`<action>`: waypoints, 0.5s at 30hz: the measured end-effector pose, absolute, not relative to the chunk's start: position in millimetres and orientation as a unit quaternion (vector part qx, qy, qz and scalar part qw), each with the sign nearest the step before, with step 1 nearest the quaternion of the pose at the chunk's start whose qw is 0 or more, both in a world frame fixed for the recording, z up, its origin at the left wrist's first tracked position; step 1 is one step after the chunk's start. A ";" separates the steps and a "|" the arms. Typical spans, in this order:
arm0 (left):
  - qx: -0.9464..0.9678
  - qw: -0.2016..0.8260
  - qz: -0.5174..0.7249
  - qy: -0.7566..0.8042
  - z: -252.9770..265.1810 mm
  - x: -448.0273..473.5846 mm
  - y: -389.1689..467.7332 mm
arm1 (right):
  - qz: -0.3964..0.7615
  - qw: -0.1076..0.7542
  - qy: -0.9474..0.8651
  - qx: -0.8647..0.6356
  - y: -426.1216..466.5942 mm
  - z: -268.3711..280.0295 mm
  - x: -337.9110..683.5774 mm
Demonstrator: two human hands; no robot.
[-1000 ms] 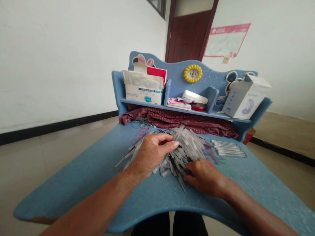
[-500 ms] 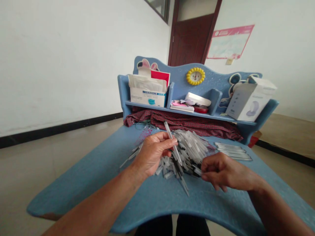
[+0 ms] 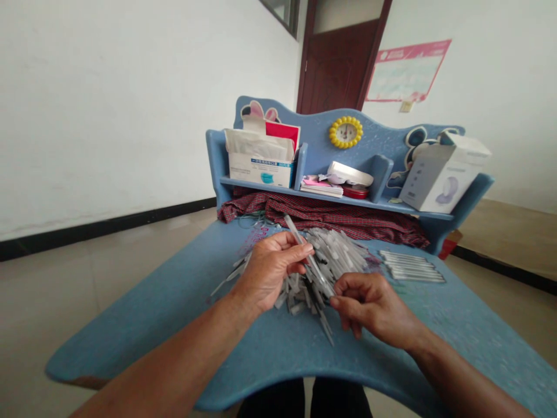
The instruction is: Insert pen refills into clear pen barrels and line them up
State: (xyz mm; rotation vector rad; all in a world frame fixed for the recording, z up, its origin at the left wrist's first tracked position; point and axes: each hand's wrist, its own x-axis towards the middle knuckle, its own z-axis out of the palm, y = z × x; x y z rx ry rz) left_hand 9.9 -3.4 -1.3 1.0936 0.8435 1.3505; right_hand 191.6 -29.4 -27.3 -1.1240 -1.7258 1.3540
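Clear tube point(image 3: 319, 271) held between left hand point(image 3: 272, 270) and right hand point(image 3: 374, 305)

Head view: left grip closed around the middle of the clear tube, raised aslant over a loose heap point(image 3: 342, 249) of similar tubes on a blue tabletop point(image 3: 174, 313). Right grip pinched at the lower end; any small part between thumb and forefinger too hidden to tell. Likely risks: slipping or skewing, from a narrow pinch on slick-looking plastic; scattering the heap, from working so close above. Near the right hand, a neat row of tubes point(image 3: 411, 267), easily nudged by a straying wrist. Behind the heap, bunched checked cloth point(image 3: 278, 209), blocking the way to the back. Above, a shelf point(image 3: 311, 130) with a mask box point(image 3: 261, 171), papers point(image 3: 322, 187) and a tilted white box point(image 3: 435, 174).
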 end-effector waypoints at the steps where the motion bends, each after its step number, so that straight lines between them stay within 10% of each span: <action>1: 0.467 0.565 0.578 0.359 -1.2 10.1 -3.8 | 0.518 0.338 -0.659 -0.427 -29.4 -28.0 190.8; 15: 0.480 0.602 0.512 0.382 0.1 2.3 -0.2 | 0.565 0.438 -0.598 -0.363 -28.3 -34.0 184.2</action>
